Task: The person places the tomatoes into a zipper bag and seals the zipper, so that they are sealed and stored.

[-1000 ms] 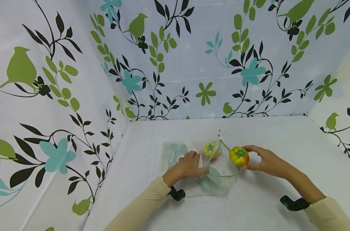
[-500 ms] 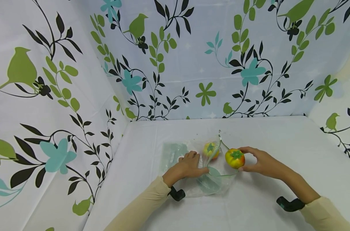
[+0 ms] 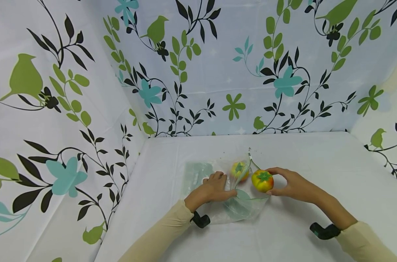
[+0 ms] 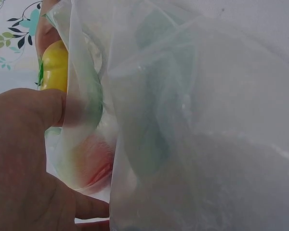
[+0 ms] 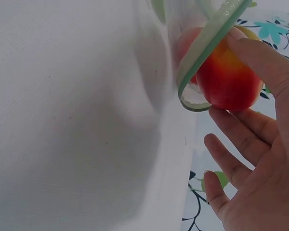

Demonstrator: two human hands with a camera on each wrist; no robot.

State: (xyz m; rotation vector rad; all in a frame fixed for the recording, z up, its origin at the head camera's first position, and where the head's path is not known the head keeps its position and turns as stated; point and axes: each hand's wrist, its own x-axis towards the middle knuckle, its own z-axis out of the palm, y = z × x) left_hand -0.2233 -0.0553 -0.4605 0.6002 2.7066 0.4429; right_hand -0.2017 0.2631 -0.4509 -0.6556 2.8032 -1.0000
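Fruit (image 3: 262, 181) at mouth of clear bag (image 3: 257, 209), second fruit (image 3: 239, 170) inside. Right hand (image 3: 294, 187) pinches fruit, thumb to fingers; left hand (image 3: 214, 188) on bag, fingers loosely spread. Fruit likely light, firm, smooth: hold round sides. Bag probably limp, slippery.

Held fruit (image 3: 262, 181) shifted left, right fingers (image 5: 237, 134) following; seemingly deeper into the bag mouth (image 5: 196, 57)

Free desk (image 3: 319, 154) right of the right grip (image 3: 291, 186), bag (image 3: 239, 211) on its left
Leftward, the bag's rim (image 5: 202, 54), the bagged fruit (image 3: 239, 170) and the left grip (image 3: 212, 190) stand in the way; bare desk also leaves room on the right grip's far and near sides.
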